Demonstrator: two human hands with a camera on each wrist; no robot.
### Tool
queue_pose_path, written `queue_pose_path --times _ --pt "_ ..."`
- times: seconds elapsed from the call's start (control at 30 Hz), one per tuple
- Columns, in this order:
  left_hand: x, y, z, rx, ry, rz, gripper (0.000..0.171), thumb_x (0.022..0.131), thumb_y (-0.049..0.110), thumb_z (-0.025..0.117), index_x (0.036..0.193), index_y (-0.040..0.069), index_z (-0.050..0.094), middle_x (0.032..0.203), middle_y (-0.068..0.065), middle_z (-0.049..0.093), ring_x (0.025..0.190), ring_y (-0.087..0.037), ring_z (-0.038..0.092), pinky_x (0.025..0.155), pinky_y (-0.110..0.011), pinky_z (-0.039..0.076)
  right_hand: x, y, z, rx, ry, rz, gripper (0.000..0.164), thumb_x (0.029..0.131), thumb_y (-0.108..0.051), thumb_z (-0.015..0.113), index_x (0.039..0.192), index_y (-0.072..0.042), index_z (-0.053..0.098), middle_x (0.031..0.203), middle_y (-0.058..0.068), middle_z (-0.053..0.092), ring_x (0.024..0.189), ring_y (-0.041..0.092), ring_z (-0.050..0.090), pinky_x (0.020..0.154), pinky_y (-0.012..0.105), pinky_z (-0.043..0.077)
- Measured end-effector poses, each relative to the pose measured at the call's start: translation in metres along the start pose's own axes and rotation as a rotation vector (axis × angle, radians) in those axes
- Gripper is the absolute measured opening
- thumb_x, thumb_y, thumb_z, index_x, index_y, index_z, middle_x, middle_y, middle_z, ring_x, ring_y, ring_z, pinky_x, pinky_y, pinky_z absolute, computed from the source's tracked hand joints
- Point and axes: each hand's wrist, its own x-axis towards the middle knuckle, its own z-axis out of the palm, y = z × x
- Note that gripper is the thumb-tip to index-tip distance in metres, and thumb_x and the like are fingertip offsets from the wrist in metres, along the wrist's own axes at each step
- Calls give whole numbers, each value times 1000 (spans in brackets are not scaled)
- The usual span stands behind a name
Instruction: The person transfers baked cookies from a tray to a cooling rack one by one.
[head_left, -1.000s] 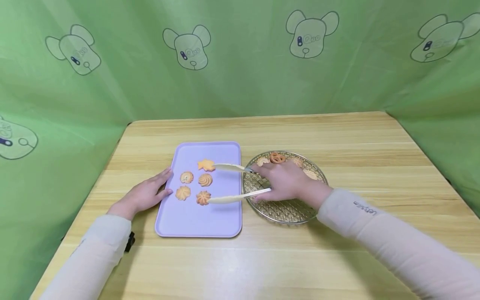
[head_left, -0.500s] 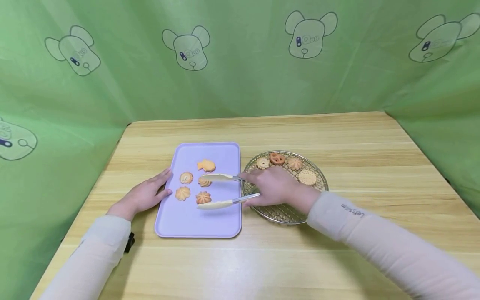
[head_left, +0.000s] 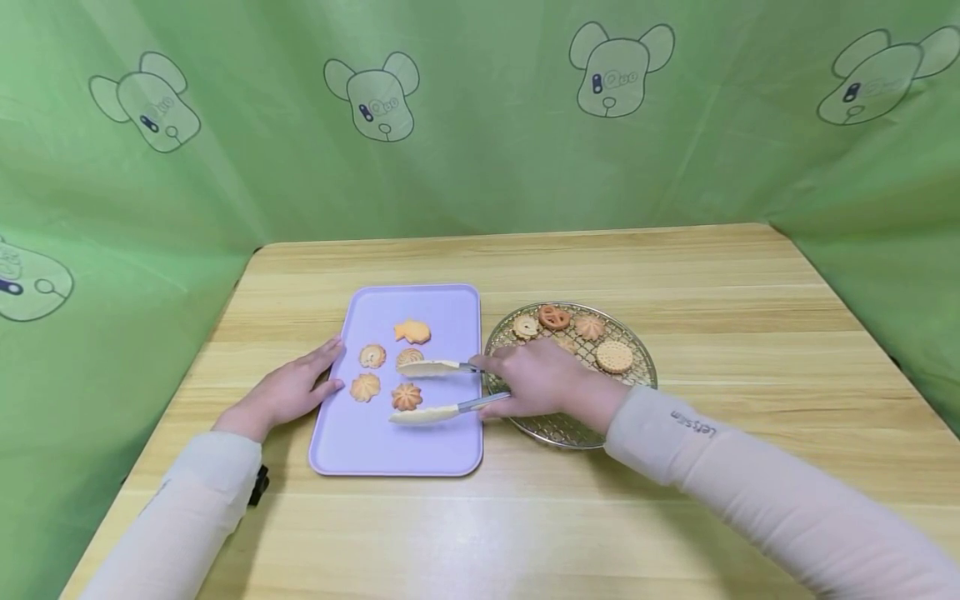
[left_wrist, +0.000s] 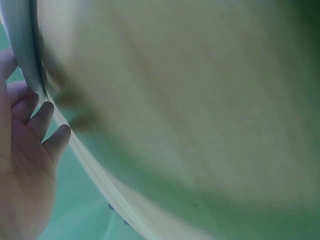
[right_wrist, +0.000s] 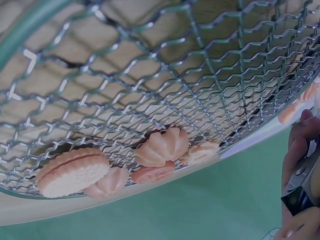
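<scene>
My right hand [head_left: 528, 379] holds a pair of tongs [head_left: 431, 414] with pale tips and metal arms, reaching left over the lavender tray [head_left: 442, 454]. The tongs are spread. The upper tip overlaps the swirl cookie [head_left: 409, 357]; the lower one lies just below a flower-shaped cookie [head_left: 407, 397]. Whether the tips touch anything, I cannot tell. Also on the tray are a fish-shaped cookie [head_left: 412, 332], a round cookie [head_left: 372, 356] and a paler flower cookie [head_left: 365, 387]. My left hand [head_left: 288, 387] rests against the tray's left edge, fingers [left_wrist: 42, 120] extended in the left wrist view.
A round wire rack [head_left: 651, 379] stands right of the tray, partly under my right hand. It bears a pretzel cookie [head_left: 553, 317], a ring cookie [head_left: 525, 326], a flower cookie [head_left: 589, 326] and a sandwich cookie [right_wrist: 72, 172]. Green curtains [head_left: 487, 167] surround the wooden table [head_left: 570, 525].
My right hand and the tongs have moved left and toward me, away from the fish cookie, over the swirl and flower cookies. More of the rack's cookies show. My left hand stays put.
</scene>
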Motion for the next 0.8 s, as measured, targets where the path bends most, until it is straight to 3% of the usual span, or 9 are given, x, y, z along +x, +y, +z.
queue_pose_path --times 0.27,0.8 --pt "0 0 0 3 2 1 64 100 35 48 151 5 23 156 -13 18 137 -38 27 109 -53 26 2 0 3 0 -1 5 77 80 -67 60 134 -13 56 108 6 68 70 16 63 52 28 49" --pt "1 -2 0 -2 13 11 65 100 35 49 151 5 24 156 -14 19 137 -37 26 110 -51 25 6 0 7 9 -14 11 74 81 -66 61 133 -14 57 101 4 69 67 14 62 47 25 46"
